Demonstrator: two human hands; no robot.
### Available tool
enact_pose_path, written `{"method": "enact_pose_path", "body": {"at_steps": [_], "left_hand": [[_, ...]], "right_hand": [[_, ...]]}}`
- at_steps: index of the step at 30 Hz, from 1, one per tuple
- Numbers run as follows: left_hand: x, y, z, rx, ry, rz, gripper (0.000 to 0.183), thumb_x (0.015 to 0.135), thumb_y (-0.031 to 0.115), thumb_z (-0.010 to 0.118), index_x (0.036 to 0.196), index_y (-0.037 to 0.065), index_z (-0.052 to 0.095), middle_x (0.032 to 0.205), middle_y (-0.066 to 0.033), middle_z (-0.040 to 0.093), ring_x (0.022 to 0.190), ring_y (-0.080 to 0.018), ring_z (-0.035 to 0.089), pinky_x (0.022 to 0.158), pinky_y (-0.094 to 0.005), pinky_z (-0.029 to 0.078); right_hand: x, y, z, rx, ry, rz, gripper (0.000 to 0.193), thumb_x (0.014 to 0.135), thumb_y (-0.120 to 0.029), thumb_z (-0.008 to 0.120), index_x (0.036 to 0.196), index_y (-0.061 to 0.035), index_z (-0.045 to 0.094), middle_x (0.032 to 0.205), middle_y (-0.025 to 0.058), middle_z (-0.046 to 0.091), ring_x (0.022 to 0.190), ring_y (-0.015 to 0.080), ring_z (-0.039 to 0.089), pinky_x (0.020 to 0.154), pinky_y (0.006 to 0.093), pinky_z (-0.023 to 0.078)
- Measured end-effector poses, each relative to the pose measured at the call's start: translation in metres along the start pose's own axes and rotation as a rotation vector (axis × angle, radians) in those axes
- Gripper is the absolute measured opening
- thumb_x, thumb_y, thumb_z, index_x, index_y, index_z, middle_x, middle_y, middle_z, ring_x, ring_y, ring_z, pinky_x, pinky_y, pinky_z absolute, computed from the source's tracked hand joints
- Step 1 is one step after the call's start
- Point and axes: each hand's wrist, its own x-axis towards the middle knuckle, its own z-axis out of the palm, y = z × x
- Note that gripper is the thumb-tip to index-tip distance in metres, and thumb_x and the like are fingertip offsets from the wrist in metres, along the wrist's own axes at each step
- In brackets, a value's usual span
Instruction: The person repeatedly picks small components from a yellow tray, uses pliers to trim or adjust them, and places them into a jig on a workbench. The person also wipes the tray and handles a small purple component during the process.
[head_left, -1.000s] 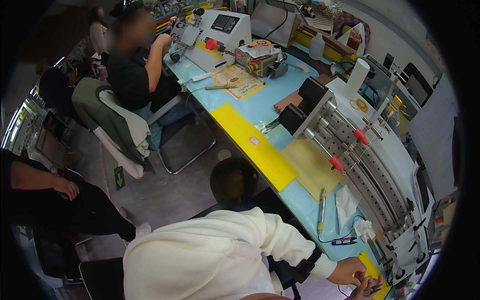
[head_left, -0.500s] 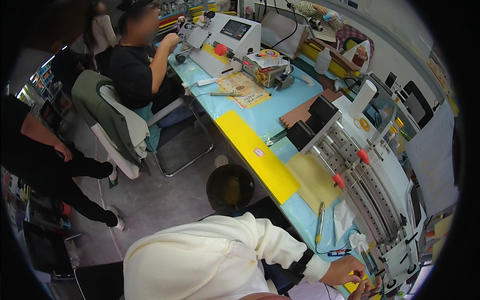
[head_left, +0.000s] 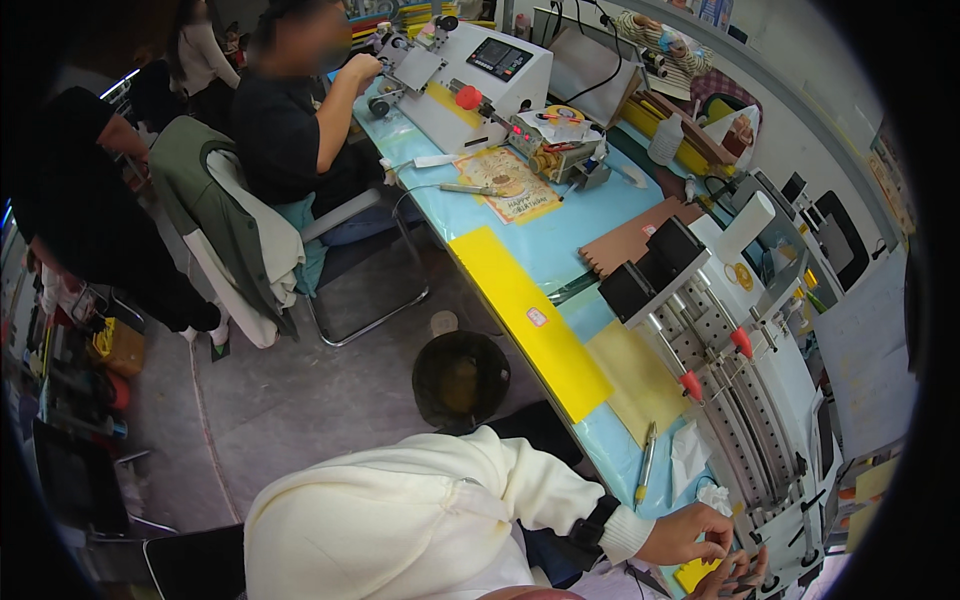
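At the lower right my left hand (head_left: pixel 688 534), in a white sleeve with a black wristband (head_left: pixel 596 522), has its fingers curled into a pinch. Just beside it is my right hand (head_left: pixel 738 577), partly cut off by the lower edge, its fingers bent close to the left fingertips. What the two hold is too small to make out. A small yellow piece (head_left: pixel 695 573) lies below them. Close by on the blue table cover are a pen-like tool (head_left: pixel 647 465) and crumpled white tissue (head_left: pixel 688 452). Right of my hands stands a metal rail machine (head_left: pixel 735 400).
A long yellow board (head_left: pixel 530 330) lies along the table edge, next to a tan sheet (head_left: pixel 640 375). A dark bin (head_left: pixel 460 378) stands on the floor. Across the table a seated person (head_left: pixel 300 120) works at a white machine (head_left: pixel 480 75); another person (head_left: pixel 110 200) stands at left.
The whole view has shifted a little. My left hand now covers the spot where a small blue-and-red object lay. The standing person at left has changed stance. The hands stay close together.
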Motion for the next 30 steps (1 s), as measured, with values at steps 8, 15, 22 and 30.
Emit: {"method": "enact_pose_path", "body": {"at_steps": [8, 15, 22, 30], "left_hand": [[-0.007, 0.001, -0.007, 0.059, 0.004, 0.010, 0.016, 0.090, 0.009, 0.068, 0.090, -0.005, 0.060, 0.082, -0.0131, 0.064, 0.075, -0.0227, 0.062, 0.072, -0.0324, 0.049], [-0.008, -0.001, -0.008, 0.060, 0.018, 0.003, 0.015, 0.089, 0.007, 0.069, 0.091, -0.004, 0.059, 0.081, -0.0122, 0.062, 0.073, -0.0224, 0.059, 0.069, -0.0332, 0.047], [-0.010, -0.008, -0.006, 0.093, 0.034, 0.039, 0.018, 0.083, 0.006, 0.072, 0.086, -0.003, 0.057, 0.076, -0.0161, 0.061, 0.071, -0.0300, 0.059, 0.065, -0.0369, 0.045], [-0.011, -0.023, -0.004, 0.109, 0.028, 0.080, 0.018, 0.082, 0.004, 0.072, 0.084, -0.003, 0.056, 0.075, -0.0155, 0.060, 0.068, -0.0308, 0.059, 0.063, -0.0372, 0.045]], "right_hand": [[-0.015, -0.002, -0.009, -0.118, 0.016, 0.140, 0.056, 0.091, -0.001, 0.073, 0.137, 0.0029, 0.042, 0.104, 0.0065, 0.049, 0.093, 0.0169, 0.054, 0.078, 0.0293, 0.046], [-0.016, -0.003, -0.008, -0.166, -0.005, 0.171, 0.056, 0.090, -0.001, 0.073, 0.137, 0.0030, 0.043, 0.103, 0.0062, 0.051, 0.091, 0.0160, 0.053, 0.077, 0.0286, 0.046], [-0.019, -0.003, -0.007, -0.190, -0.026, 0.190, 0.055, 0.090, -0.002, 0.074, 0.136, 0.0031, 0.044, 0.102, 0.0060, 0.052, 0.089, 0.0152, 0.053, 0.075, 0.0278, 0.045], [-0.020, -0.005, -0.005, -0.213, -0.046, 0.197, 0.054, 0.090, -0.002, 0.074, 0.135, 0.0032, 0.045, 0.100, 0.0058, 0.053, 0.086, 0.0143, 0.053, 0.073, 0.0269, 0.045]]}}
